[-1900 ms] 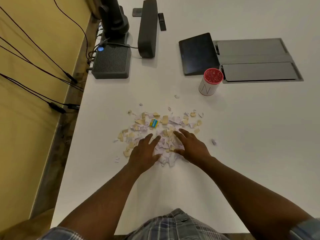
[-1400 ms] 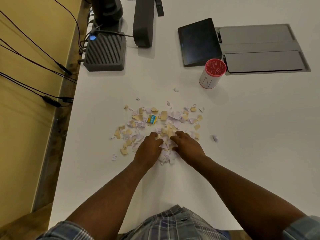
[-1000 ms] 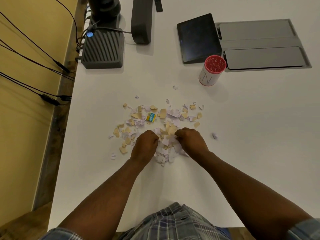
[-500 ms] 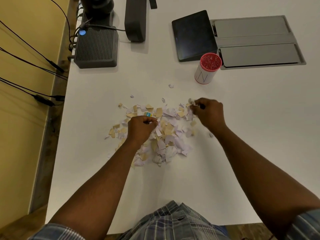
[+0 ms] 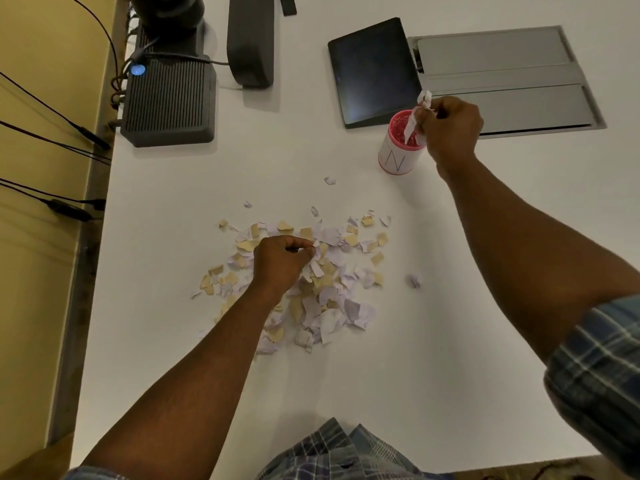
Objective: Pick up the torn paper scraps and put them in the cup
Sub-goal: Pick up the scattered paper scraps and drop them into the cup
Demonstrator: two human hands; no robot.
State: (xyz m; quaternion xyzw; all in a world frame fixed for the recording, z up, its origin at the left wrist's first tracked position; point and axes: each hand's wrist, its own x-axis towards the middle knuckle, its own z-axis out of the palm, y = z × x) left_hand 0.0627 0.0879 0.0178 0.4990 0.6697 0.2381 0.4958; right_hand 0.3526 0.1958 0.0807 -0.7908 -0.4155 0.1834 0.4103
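Along the left edge of the table [image 5: 381, 393] you see one ribbed box [image 5: 168, 102] with a blue light, and one dark bar [image 5: 250, 39] just to its right. Several cables [image 5: 52, 112] hang off the table's left side.

Your left hand [image 5: 282, 261] rests on the one pile of scraps [image 5: 322, 282] at the table's centre. Its fingers are curled, fingertips pressed together at the pile's upper part; what they pinch cannot be told. The scraps are too many to count; they are white and tan, lying flat in all directions. Four stray scraps lie apart from the pile: two above it, one nearer the cup, one to its right.

One dark tablet [image 5: 374, 71] lies right of the bar, touching one grey floor-box lid [image 5: 502, 84] set into the table.

One cup [image 5: 398, 147] stands upright just in front of the tablet, pink inside, marked with a letter. Your right hand [image 5: 450, 129] is over the cup's right rim, fingers curled, pinching one long white strip [image 5: 414, 123]. The strip's long axis runs near vertical, tilted slightly; its lower end points down into the cup's mouth and its upper end sticks out above your fingers.
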